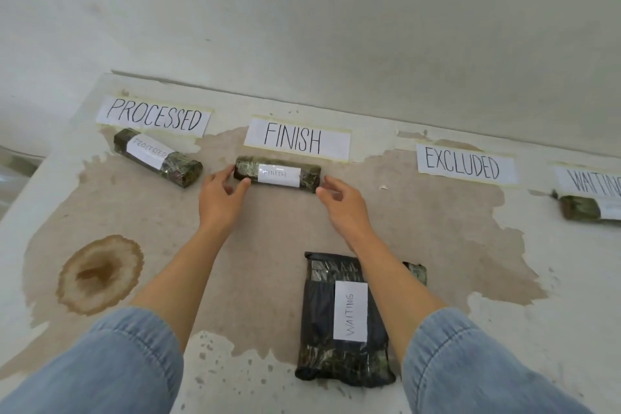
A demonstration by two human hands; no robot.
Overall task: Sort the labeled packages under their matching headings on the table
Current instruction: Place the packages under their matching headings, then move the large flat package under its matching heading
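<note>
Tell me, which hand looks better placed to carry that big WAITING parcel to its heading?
Probably the right hand: the WAITING package lies under that arm, and the WAITING heading is far right.

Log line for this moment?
step: placing FINISH package under FINISH heading | hands: left, right at its ends | pending: WAITING package

Bench (437,262): stained, peeling white top.
Headings: PROCESSED (154,116), FINISH (297,139), EXCLUDED (465,165), WAITING (591,182).
Packages: PROCESSED package (158,157), FINISH package (277,174), WAITING package (342,319), one at the right edge (588,208).

One head-worn wide-angle view looks steeply down, close over the table (437,245), its edges seemingly warped.
</note>
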